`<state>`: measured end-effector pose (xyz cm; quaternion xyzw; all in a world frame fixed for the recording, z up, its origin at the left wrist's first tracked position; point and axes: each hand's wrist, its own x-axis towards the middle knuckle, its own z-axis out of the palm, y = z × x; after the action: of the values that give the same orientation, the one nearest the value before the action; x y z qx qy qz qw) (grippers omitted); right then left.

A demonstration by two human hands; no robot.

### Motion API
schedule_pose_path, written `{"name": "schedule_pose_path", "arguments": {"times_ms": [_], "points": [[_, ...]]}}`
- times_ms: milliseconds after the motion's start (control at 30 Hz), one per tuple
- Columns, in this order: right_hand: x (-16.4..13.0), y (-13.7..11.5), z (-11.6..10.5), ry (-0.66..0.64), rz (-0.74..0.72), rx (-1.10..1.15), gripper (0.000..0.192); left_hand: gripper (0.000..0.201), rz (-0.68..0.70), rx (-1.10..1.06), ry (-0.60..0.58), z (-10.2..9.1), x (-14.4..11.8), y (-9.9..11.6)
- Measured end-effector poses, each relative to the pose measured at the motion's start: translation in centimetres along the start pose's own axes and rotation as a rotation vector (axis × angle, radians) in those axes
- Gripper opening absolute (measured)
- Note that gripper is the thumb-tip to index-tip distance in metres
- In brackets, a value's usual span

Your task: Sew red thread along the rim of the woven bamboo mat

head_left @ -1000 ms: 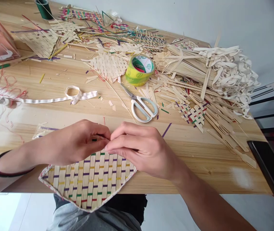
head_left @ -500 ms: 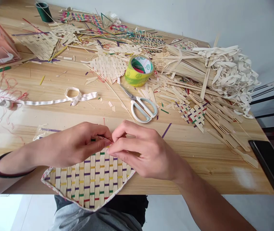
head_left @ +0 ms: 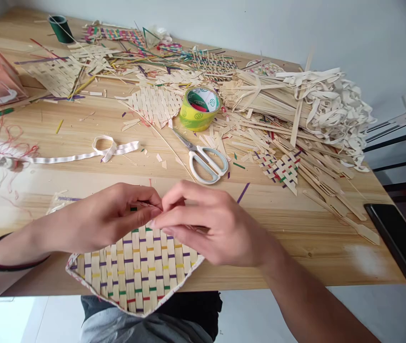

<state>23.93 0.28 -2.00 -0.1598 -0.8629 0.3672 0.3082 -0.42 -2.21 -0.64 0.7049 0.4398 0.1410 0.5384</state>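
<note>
A four-cornered woven bamboo-strip mat (head_left: 143, 281) hangs partly over the table's front edge, its pale strips crossed by purple, yellow, green and red ones. A white binding with red stitches runs along its lower edges. At the mat's upper corner my left hand (head_left: 117, 214) is closed, pinching the edge between thumb and fingers. Right beside it my right hand (head_left: 208, 221) is closed in a pinch at the same corner, fingertips nearly touching the left thumb. Whatever lies between the right fingertips is hidden or too small to name. Both hands cover the mat's upper part.
White-handled scissors (head_left: 208, 164) lie beyond my hands, near a yellow tape roll (head_left: 197, 116). White ribbon (head_left: 63, 158) and tangled red thread (head_left: 13, 143) are at left. Bamboo strips (head_left: 267, 95) and scraps crowd the back. A black phone (head_left: 401, 245) sits at the right edge.
The mat's lower part has swung slightly right. Both hands stay pinched together at its upper corner, and the camera view has shifted a little.
</note>
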Motion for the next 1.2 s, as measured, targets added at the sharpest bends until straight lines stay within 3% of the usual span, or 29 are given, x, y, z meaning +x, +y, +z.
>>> {"name": "schedule_pose_path", "arguments": {"times_ms": [67,167,333,500,833,1200], "points": [[0.1,0.0,-0.8,0.094,0.056,0.030,0.022,0.025,-0.006,-0.067,-0.051,-0.3,-0.2,0.4],[0.2,0.4,-1.9,0.177,0.208,0.063,0.021,0.026,0.019,-0.173,-0.038,-0.7,-0.5,0.9],[0.4,1.2,-1.7,-0.058,0.430,0.480,0.014,0.028,0.048,-0.286,0.007,-0.8,-0.7,1.2],[0.2,1.4,-0.6,-0.099,0.491,0.817,0.021,0.027,0.075,-0.286,0.043,-0.6,-0.7,1.0],[0.1,1.8,-0.1,-0.060,0.538,0.962,0.023,0.029,0.109,-0.252,0.081,-0.5,-0.7,0.9],[0.2,1.6,-0.1,-0.060,0.595,0.950,0.029,0.026,0.132,-0.252,0.096,-0.5,-0.5,1.0]]}}
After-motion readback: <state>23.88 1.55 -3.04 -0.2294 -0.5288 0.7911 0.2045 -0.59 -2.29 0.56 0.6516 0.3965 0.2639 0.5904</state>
